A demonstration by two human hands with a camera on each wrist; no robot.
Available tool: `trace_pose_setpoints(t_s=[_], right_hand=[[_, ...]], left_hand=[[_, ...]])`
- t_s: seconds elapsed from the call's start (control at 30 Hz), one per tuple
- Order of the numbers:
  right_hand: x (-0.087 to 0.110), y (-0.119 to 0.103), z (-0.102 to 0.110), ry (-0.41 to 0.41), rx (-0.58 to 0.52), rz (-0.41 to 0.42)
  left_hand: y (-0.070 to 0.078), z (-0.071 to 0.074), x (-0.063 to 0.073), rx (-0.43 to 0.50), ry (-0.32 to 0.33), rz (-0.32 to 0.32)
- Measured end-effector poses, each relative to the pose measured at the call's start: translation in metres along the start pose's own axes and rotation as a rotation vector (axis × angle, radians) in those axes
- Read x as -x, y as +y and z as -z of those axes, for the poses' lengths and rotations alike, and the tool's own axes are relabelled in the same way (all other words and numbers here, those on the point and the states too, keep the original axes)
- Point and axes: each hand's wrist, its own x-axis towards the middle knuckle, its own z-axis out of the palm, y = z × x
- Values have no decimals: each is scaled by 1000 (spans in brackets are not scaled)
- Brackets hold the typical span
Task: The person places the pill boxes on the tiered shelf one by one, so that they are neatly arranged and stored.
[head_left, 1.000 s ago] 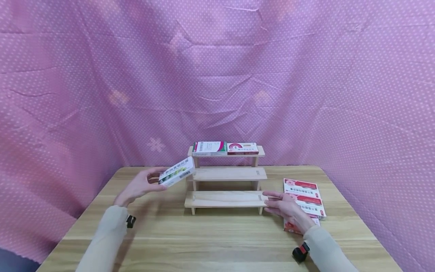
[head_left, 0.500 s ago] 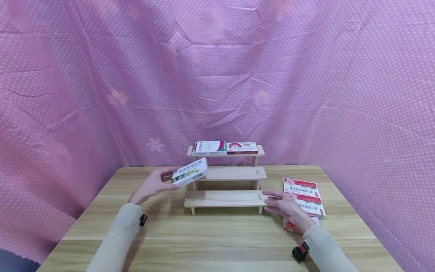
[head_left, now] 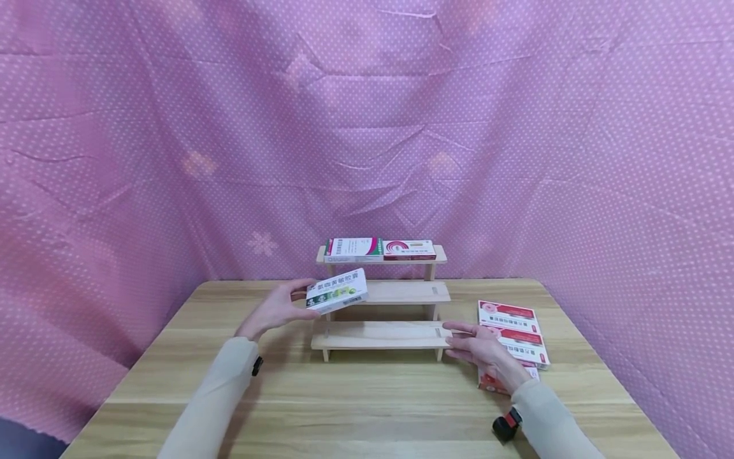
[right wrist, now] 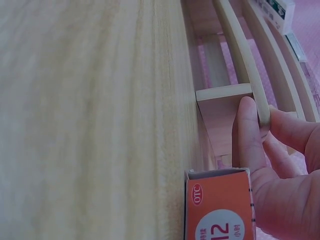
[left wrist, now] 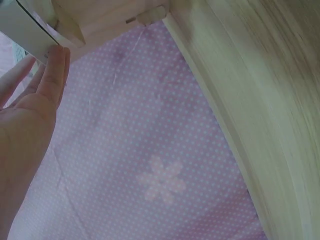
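Note:
In the head view my left hand (head_left: 278,311) pinches a white medicine box (head_left: 337,291) with a green strip by its left end. The box hangs tilted in front of the left end of the middle shelf of a three-step wooden display stand (head_left: 378,333). Its pale underside shows at the fingertips in the left wrist view. My right hand (head_left: 484,352) grips the right end of the stand's bottom shelf. The right wrist view shows the thumb on one face of the shelf board (right wrist: 240,45) and fingers on the other.
A white, green and magenta medicine box (head_left: 351,248) and a white and dark red one (head_left: 410,249) lie side by side on the top shelf. Red and white medicine boxes (head_left: 518,347) lie right of the stand, with an orange-red box (right wrist: 217,205) near my right hand.
My left hand has carried the white and green medicine box rightward to the middle shelf's left end, and the box has turned more level. My right hand has stayed on the stand.

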Motion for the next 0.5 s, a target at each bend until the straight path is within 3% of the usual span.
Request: trace_pose_setpoints(t_s=[0.5], right_hand=[[0,0,-1,13,0,-11]], left_hand=[[7,-18,-14,21,13,-32]])
